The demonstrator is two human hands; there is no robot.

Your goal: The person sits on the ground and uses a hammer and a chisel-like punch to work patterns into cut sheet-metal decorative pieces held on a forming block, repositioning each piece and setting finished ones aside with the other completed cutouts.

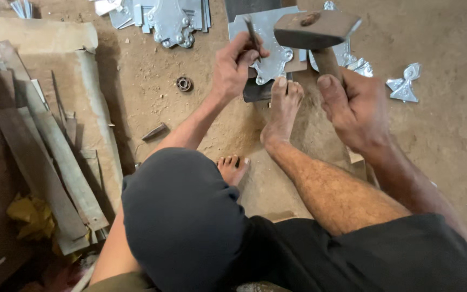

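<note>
My left hand [235,65] grips a thin metal punch [252,33], its tip set on a shiny cut metal plate [268,54]. The plate lies on a dark block on the dirt floor. Raised above that plate is a heavy hammer [314,30] with a wooden handle, held in my right hand [352,108]. The toes of my bare foot [283,111] press on the plate's near edge. My other foot [232,168] is tucked under my knee.
A stack of similar shaped plates [171,19] lies at the top. A cut piece [405,84] rests at the right. Long metal strips [49,157] pile up at the left. A small ring [184,84] and a short punch [154,131] lie on the dirt.
</note>
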